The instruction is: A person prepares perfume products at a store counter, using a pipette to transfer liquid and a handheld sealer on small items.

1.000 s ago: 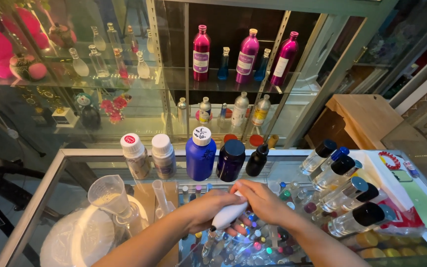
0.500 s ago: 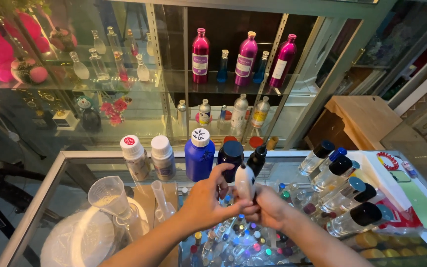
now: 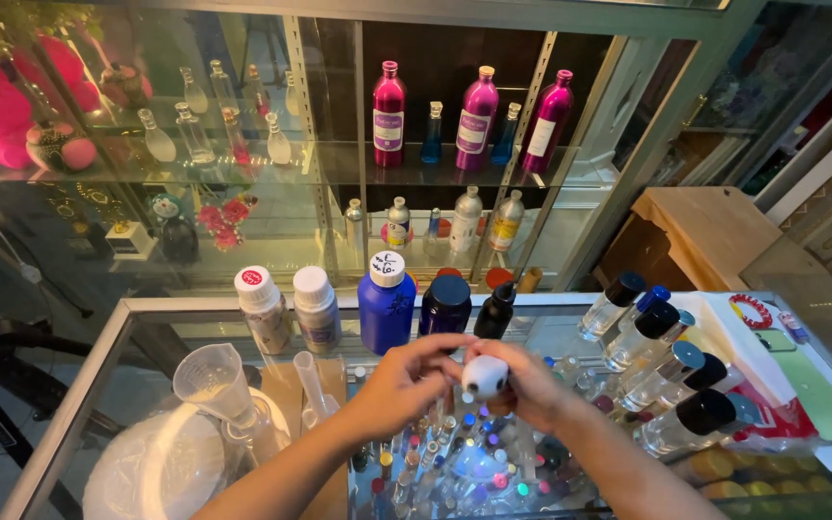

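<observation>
Along the far edge of the glass counter [image 3: 98, 371] stand two white-capped bottles [image 3: 286, 308], a blue bottle [image 3: 386, 301] and two dark ones [image 3: 445, 303]. Clear black-capped bottles [image 3: 671, 376] crowd the right side, and a plastic funnel [image 3: 212, 380] sits at the left. Above the counter's middle, the left hand [image 3: 406, 380] and right hand [image 3: 532, 385] close together around a small white bottle [image 3: 484, 376], fingers pinching it on both sides. It is pale and rounded, with dark spots facing the camera.
</observation>
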